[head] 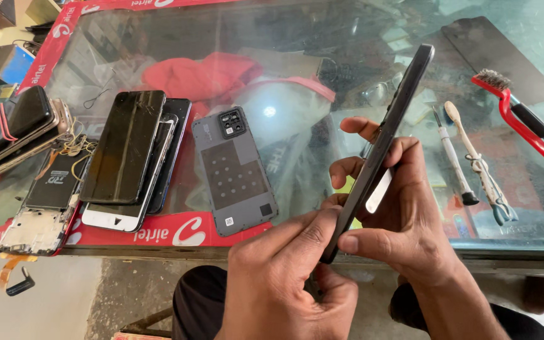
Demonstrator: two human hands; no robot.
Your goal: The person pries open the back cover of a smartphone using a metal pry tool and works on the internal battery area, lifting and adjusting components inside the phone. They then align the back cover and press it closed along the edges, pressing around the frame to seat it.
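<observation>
The phone (382,148) stands tilted on edge above the near rim of the worktop (322,88), its upper end leaning away and to the right. The right hand's fingers (354,167) wrap it from the right; the left hand's fingers (313,230) press its lower edge from the left. Left of the fingers, a back cover (234,170) lies flat on the worktop. Further left lies a stack of phones (130,160), then a bare frame (39,220) at the near edge. Right of the fingers lie a screwdriver (453,157) and a toothbrush (473,157) side by side, and beyond them a wire brush (517,119).
</observation>
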